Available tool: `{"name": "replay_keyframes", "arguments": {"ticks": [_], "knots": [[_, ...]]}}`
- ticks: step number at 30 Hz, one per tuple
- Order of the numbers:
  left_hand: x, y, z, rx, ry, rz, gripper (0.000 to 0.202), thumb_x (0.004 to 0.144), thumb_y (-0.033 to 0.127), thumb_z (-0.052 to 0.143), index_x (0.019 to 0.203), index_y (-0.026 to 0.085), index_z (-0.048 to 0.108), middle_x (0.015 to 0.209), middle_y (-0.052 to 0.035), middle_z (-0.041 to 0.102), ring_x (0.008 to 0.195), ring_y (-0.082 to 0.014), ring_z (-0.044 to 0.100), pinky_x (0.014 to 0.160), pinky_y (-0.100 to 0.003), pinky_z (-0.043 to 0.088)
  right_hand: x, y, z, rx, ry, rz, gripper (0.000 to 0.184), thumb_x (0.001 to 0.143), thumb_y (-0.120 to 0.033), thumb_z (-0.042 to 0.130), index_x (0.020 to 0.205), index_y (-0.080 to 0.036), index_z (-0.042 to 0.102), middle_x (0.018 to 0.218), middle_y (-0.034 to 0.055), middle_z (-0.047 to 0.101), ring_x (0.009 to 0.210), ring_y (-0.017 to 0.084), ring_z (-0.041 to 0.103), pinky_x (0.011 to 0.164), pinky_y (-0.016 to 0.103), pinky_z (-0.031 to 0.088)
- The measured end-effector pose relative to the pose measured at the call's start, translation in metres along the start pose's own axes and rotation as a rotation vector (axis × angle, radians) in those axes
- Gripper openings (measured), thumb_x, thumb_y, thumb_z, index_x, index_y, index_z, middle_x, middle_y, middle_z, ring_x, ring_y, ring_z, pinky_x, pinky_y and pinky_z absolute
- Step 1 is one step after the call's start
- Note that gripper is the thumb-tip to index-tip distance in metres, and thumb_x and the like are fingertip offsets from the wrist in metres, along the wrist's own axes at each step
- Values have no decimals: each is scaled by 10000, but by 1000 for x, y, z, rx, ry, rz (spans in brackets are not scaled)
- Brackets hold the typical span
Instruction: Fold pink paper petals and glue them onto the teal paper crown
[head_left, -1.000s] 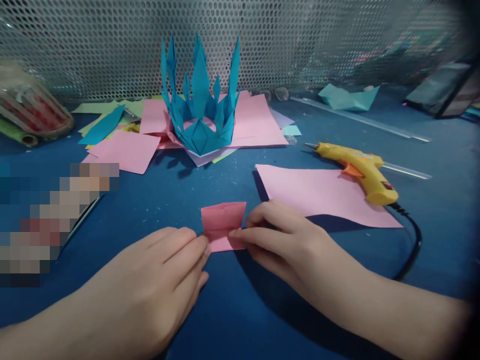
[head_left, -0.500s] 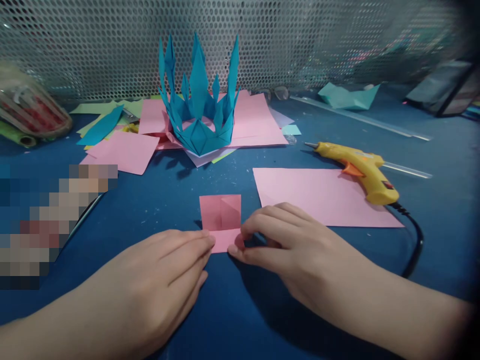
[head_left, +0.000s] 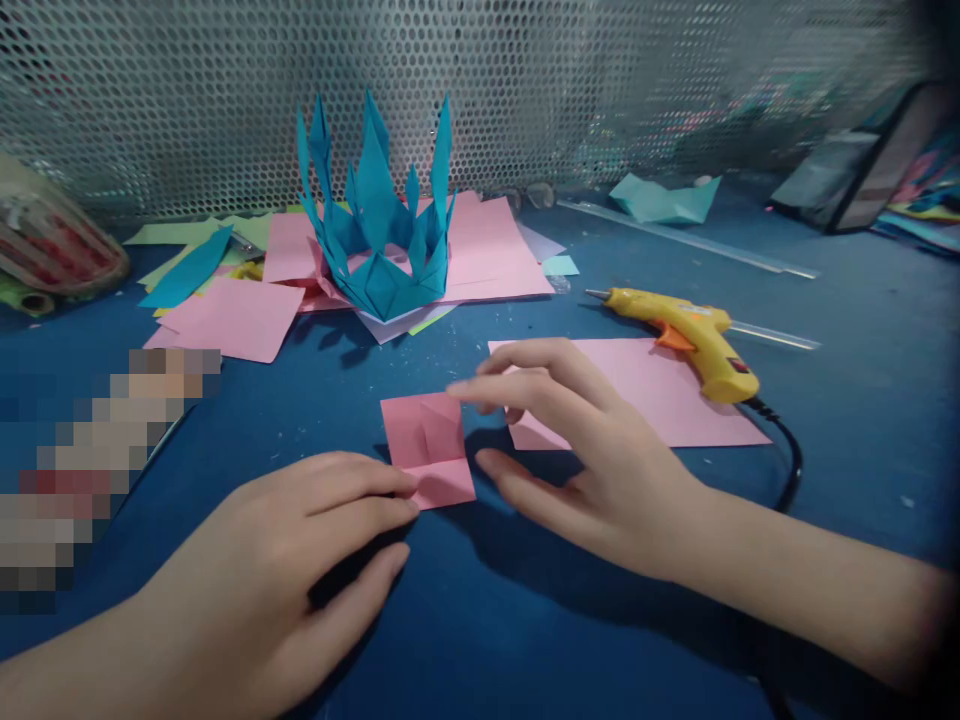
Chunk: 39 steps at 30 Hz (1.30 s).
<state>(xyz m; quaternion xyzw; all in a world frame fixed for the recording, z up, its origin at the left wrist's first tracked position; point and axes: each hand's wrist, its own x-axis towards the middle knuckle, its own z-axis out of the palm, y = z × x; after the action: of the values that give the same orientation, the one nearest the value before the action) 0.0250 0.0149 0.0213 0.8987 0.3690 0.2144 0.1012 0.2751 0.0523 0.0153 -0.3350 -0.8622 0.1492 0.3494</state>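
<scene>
A small square of pink paper (head_left: 441, 482) with crease lines lies on the blue table, its far part tilted up along a fold. My left hand (head_left: 292, 560) rests at its near left corner, fingertips touching the paper and the thumb spread apart. Over the paper's right side is my right hand (head_left: 585, 450), its thumb and fingers apart, with the index fingertip at the far right corner; whether it touches there I cannot tell. Nothing is gripped in the right hand.
A blue folded-paper crown (head_left: 386, 285) stands at the back on pink sheets (head_left: 495, 250). To the right, a yellow glue gun (head_left: 675, 320) lies partly on a pink sheet (head_left: 637, 400), with its black cord (head_left: 795, 460) trailing nearer. A jar (head_left: 56, 225) stands far left.
My right hand has let go of the paper's near right edge, opened and lifted toward the far corner. The left thumb has spread away. The paper has turned slightly, and the view has shifted.
</scene>
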Motion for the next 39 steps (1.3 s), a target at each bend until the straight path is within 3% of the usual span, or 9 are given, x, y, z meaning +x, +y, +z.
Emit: {"name": "replay_keyframes", "arguments": {"ticks": [3,8,11,16,21,24,27,31,39], "knots": [[-1,2,1,21,-19,-18,309,949,189,500,1193,274,670,1179,-7,754,1047,-171,708,959,-289,564,4,1,6,80,-77,85,464,928,-141,564,1382,-210,504,1253,119,584,942,170,640,827,325,587],[-2,3,0,-49,-45,12,339,941,113,469,1159,297,651,1221,10,716,1134,-145,660,1009,-233,506,5,-6,9,273,-160,220,489,844,-29,533,1297,-200,606,985,31,638,707,107,602,682,248,585],[0,3,-2,-86,-51,-13,225,935,145,513,1029,290,658,1152,-4,710,1128,-181,638,1001,-290,509,3,-15,11,419,-125,342,492,841,-56,547,1309,-197,603,1187,78,560,678,66,611,661,229,602],[3,5,-1,-192,-114,-118,138,807,249,702,908,273,610,1062,-11,657,953,-197,641,800,-286,565,0,-27,11,705,-191,397,503,834,-47,570,1318,-186,562,1401,118,441,774,58,677,788,230,625],[4,3,0,-216,-129,-99,112,870,189,642,813,250,566,919,10,656,889,-181,605,760,-274,532,-1,-27,7,810,-262,299,736,815,42,534,1492,-179,351,1489,142,437,890,69,682,847,213,606],[4,-1,-1,-160,-99,16,169,922,104,552,945,260,614,1009,17,705,1071,-176,572,932,-283,473,-1,-18,7,621,-252,199,529,845,15,578,1348,-142,529,1201,85,670,892,105,689,831,217,590],[3,-6,-2,-89,-44,52,247,943,71,514,1023,282,616,1082,53,722,1127,-147,539,963,-252,424,-1,-7,7,377,-223,-47,166,922,-48,602,1016,-149,693,995,71,706,921,126,667,841,212,550],[5,-9,-2,-39,-35,92,243,968,65,474,1044,256,605,1040,55,741,1012,-122,610,885,-238,453,-1,-5,5,75,-217,-310,195,1007,-120,521,939,-129,704,895,77,705,823,154,603,780,270,495],[-3,3,0,71,31,177,182,982,358,554,1005,199,639,1038,-5,783,1014,-193,668,994,-334,435,-5,-14,3,43,-376,-316,199,987,-158,542,859,-120,690,873,81,703,829,178,580,783,288,469]]}}
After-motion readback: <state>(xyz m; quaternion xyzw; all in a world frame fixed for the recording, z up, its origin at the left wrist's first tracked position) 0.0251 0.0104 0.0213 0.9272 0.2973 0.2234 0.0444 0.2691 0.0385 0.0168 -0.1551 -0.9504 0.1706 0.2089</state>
